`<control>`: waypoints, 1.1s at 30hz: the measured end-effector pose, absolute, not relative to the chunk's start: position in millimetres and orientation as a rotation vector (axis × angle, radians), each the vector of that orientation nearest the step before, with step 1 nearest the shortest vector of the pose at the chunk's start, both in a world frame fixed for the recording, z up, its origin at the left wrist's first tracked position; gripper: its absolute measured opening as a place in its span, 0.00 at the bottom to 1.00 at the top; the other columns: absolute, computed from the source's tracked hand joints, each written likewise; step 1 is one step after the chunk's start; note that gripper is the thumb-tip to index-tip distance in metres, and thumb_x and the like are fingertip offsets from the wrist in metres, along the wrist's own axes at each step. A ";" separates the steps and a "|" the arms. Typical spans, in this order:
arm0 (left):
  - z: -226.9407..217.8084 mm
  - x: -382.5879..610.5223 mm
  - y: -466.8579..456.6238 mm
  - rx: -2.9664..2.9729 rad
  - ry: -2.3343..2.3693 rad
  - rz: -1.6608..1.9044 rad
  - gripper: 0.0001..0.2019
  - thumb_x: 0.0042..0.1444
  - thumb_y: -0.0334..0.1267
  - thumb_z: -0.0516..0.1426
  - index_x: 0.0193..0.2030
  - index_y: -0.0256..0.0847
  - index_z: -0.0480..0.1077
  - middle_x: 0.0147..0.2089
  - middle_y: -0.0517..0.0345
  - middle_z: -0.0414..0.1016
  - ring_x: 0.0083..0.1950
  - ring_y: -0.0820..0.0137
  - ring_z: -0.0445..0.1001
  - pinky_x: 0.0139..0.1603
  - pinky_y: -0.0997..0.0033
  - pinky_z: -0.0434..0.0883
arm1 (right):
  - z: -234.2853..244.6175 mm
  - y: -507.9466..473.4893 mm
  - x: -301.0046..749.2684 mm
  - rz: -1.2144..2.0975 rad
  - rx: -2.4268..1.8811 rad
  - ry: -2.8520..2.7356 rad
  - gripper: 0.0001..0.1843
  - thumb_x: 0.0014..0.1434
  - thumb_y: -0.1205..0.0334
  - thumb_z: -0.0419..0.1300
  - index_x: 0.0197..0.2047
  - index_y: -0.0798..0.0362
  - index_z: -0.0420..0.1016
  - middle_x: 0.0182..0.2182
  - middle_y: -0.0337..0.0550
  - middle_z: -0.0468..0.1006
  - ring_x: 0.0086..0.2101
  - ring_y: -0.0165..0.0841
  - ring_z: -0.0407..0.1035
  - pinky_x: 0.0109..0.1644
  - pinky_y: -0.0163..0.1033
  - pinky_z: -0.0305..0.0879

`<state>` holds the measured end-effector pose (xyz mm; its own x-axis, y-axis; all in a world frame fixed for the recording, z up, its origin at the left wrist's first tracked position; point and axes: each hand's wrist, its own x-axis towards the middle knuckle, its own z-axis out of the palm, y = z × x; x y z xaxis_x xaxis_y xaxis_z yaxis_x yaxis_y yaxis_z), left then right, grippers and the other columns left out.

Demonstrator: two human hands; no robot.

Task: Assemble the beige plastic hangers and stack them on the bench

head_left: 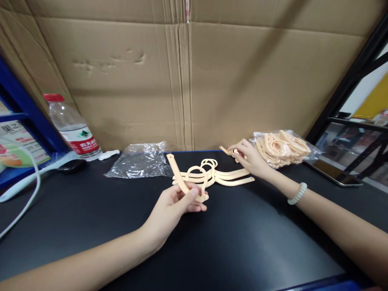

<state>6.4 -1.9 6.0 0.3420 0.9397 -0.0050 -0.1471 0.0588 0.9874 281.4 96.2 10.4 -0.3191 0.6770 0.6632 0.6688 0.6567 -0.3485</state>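
Here, left hand (183, 200): our grip pinches a beige piece (177, 173), partly covered.
Right hand (247, 157): we pinch another piece (224, 150), mostly hidden.
Far-right bag (313, 154): contents (280, 146) hard to count.

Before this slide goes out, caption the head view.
Left hand gripping a pale piece, right hand another, near a bag of more.

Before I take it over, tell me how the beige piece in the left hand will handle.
The beige piece is probably stiff: its free end juts past the left hand without drooping. It is likely light, being slim and held by one hand. If laid down, it should hardly roll, given its uneven, curved outline.
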 end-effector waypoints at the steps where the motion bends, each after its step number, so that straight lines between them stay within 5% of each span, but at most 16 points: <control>1: 6.4 6.6 -2.1 1.228 0.868 1.003 0.15 0.52 0.44 0.63 0.38 0.35 0.71 0.38 0.53 0.76 0.33 0.69 0.76 0.39 0.70 0.74 | 14.5 90.9 278.2 0.096 -1.031 -1.943 0.11 0.64 0.57 0.52 0.44 0.51 0.71 0.30 0.41 0.65 0.30 0.33 0.63 0.35 0.39 0.63; 6: 6.7 6.4 -2.6 1.301 0.888 1.009 0.13 0.47 0.39 0.66 0.35 0.35 0.71 0.36 0.55 0.74 0.31 0.74 0.72 0.35 0.74 0.71 | 31.3 57.4 255.9 0.709 -0.901 -1.519 0.16 0.62 0.50 0.55 0.49 0.49 0.64 0.21 0.32 0.68 0.21 0.29 0.66 0.27 0.36 0.62; 10: 5.4 5.6 -1.7 1.289 0.882 1.023 0.11 0.48 0.38 0.65 0.35 0.34 0.71 0.34 0.57 0.73 0.30 0.76 0.70 0.34 0.77 0.69 | 36.6 30.3 234.4 1.041 -0.835 -1.324 0.17 0.56 0.52 0.63 0.45 0.50 0.67 0.33 0.42 0.78 0.33 0.35 0.74 0.32 0.38 0.67; 15: 5.3 4.9 -0.9 1.260 0.851 1.019 0.10 0.49 0.37 0.65 0.35 0.34 0.72 0.33 0.58 0.74 0.30 0.76 0.71 0.35 0.78 0.69 | 28.4 11.8 214.7 1.375 -0.751 -1.162 0.14 0.57 0.53 0.64 0.41 0.53 0.73 0.40 0.47 0.77 0.37 0.34 0.74 0.41 0.40 0.70; 23: 6.3 2.2 -1.0 1.259 0.825 0.968 0.10 0.49 0.36 0.65 0.37 0.34 0.73 0.34 0.57 0.74 0.31 0.74 0.73 0.36 0.76 0.69 | 10.3 3.3 203.2 1.654 -0.759 -0.923 0.19 0.52 0.62 0.69 0.46 0.49 0.69 0.36 0.40 0.76 0.31 0.27 0.70 0.36 0.32 0.68; 28: 5.1 1.9 0.2 1.290 0.821 0.947 0.10 0.50 0.36 0.65 0.36 0.33 0.73 0.33 0.55 0.74 0.31 0.74 0.72 0.36 0.76 0.69 | 8.6 -2.2 197.2 1.717 -0.745 -1.075 0.10 0.57 0.58 0.65 0.41 0.53 0.74 0.42 0.44 0.73 0.44 0.33 0.67 0.39 0.32 0.67; 33: 3.0 2.0 2.8 1.274 0.814 0.961 0.09 0.49 0.36 0.65 0.34 0.34 0.72 0.32 0.58 0.73 0.31 0.75 0.72 0.36 0.77 0.70 | 2.1 -4.0 193.6 1.675 -0.795 -1.197 0.08 0.55 0.59 0.66 0.37 0.53 0.76 0.34 0.41 0.73 0.37 0.29 0.67 0.39 0.33 0.67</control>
